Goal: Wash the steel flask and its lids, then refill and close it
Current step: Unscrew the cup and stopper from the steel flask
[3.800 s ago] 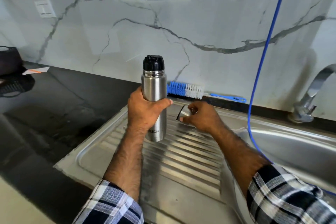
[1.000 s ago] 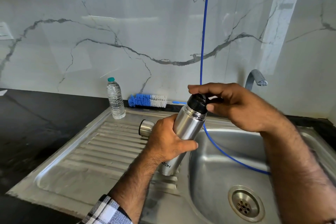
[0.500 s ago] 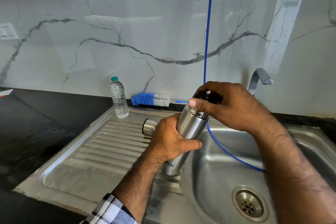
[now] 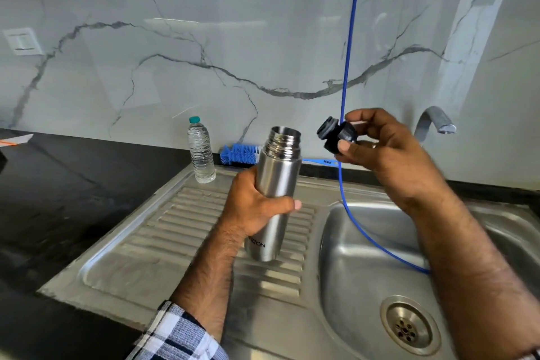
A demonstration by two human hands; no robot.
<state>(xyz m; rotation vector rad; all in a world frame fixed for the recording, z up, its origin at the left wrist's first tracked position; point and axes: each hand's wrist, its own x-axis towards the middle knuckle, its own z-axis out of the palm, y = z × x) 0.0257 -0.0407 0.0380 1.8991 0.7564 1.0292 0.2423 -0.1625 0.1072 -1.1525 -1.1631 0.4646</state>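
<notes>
Steel flask [image 4: 274, 199] in one hand, black stopper [image 4: 336, 137] in the other: a person stands over a kitchen sink [image 4: 365, 245] with the flask's mouth uncovered. Left hand [image 4: 254, 207], forearm reaching up from a checked sleeve [image 4: 178, 336], has its grip wrapped round the flask's middle, thumb across the front, holding it above the ribbed draining board [image 4: 175, 231]. Flask stands nearly upright, long axis vertical with the open threaded neck pointing up and leaning slightly right. Right hand [image 4: 388, 155] is raised just beside the neck, its grip pinching the stopper between thumb and fingertips, the stopper's plug end facing left. One flask, one stopper, one plastic water bottle [image 4: 201, 152], one blue bottle brush [image 4: 241, 154], one blue hose [image 4: 346, 90] and one tap [image 4: 435, 123] are visible against the black counter [image 4: 58, 199].
</notes>
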